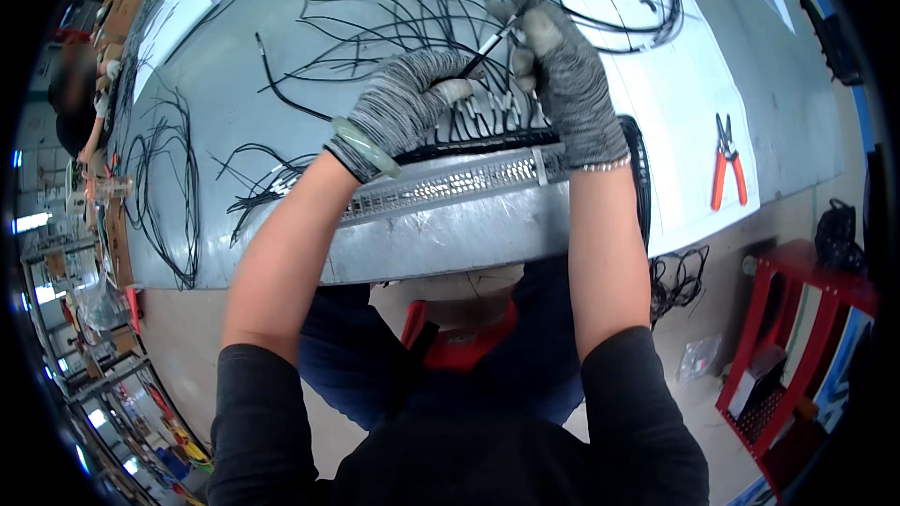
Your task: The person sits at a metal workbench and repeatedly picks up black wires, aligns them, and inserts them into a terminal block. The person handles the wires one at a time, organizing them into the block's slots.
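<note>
Both my hands wear grey knitted gloves and meet on a black cable with a white sleeve, held slanted above the table. My left hand pinches the cable's lower part between thumb and fingers. Higher up, beside the white sleeve, my right hand has its fingers closed round the same cable. Below them lies a slotted grey metal strip, with a row of black wires bearing white sleeves along its far side. A loose black cable end sticks out left of my left hand.
Many thin black wires fan out beyond my hands. A coiled bundle lies at the table's left. Orange-handled wire strippers rest on a white sheet at right. A red metal rack stands lower right; another person is far left.
</note>
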Available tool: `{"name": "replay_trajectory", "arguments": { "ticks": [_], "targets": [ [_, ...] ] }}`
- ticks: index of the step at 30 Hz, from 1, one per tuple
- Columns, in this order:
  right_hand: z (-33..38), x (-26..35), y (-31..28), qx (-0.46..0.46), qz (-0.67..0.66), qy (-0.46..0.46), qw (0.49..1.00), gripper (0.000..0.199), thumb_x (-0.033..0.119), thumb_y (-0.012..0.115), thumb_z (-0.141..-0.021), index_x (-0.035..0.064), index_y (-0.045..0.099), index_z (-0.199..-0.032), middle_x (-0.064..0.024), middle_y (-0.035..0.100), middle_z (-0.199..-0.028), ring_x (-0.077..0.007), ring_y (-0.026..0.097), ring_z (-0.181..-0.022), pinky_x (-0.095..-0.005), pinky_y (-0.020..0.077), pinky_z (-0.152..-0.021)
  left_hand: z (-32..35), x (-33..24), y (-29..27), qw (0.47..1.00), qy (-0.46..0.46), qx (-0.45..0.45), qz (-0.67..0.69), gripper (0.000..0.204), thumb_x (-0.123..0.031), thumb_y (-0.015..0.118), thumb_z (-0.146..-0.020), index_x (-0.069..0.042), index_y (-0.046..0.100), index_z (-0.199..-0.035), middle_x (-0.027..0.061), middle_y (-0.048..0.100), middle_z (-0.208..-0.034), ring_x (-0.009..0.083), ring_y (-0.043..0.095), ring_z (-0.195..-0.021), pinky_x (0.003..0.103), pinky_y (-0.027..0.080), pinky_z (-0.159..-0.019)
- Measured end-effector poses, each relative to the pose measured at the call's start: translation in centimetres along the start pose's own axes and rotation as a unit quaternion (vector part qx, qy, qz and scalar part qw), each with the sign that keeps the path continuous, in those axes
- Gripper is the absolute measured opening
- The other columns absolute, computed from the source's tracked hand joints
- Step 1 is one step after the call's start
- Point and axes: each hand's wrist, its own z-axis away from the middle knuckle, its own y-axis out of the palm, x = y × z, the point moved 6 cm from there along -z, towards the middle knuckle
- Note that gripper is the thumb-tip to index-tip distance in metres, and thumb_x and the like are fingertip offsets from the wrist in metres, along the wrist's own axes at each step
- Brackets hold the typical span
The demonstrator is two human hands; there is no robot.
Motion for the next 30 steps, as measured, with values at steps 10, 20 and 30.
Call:
{"name": "replay_trajectory", "arguments": {
  "ticks": [10, 20, 30],
  "targets": [
    [0.6, 1.8, -1.4, 0.022, -0.051, -0.085, 0.995, 0.021, 0.018, 0.059, -0.091, 0.0036, 0.065, -0.105, -0.0065, 0.070, -0.092, -0.0072, 0.062, -0.071, -0.0191, 0.0524, -0.059, -1.1, 0.7, 0.6, 0.991, 0.024, 0.096, 0.089, 0.029, -0.029, 0.057, -0.093, -0.006, 0.069, -0.107, -0.0009, 0.063, -0.073, 0.0064, 0.050, -0.064, 0.023, 0.043, -0.059],
    [0.9, 0.2, 2.1, -0.013, 0.114, -0.059, 0.992, 0.034, 0.039, 0.065, -0.087, 0.0101, 0.070, -0.104, -0.0010, 0.065, -0.073, -0.0067, 0.059, -0.062, -0.0216, 0.0498, -0.058, -0.5, 1.1, 0.1, 0.994, -0.003, 0.047, 0.099, 0.035, -0.036, 0.060, -0.091, -0.004, 0.069, -0.100, 0.0020, 0.067, -0.078, 0.0081, 0.053, -0.067, 0.024, 0.044, -0.062],
    [1.5, 3.2, 2.3, -0.077, 0.131, -0.095, 0.984, 0.025, 0.024, 0.059, -0.091, 0.0021, 0.068, -0.098, -0.0024, 0.066, -0.080, -0.0129, 0.058, -0.075, -0.0283, 0.0466, -0.068, -0.4, -1.3, -0.7, 0.999, 0.026, 0.024, -0.013, 0.031, -0.034, 0.057, -0.093, -0.007, 0.069, -0.103, 0.0048, 0.070, -0.085, 0.0132, 0.063, -0.086, 0.030, 0.049, -0.080]
  ]
}}
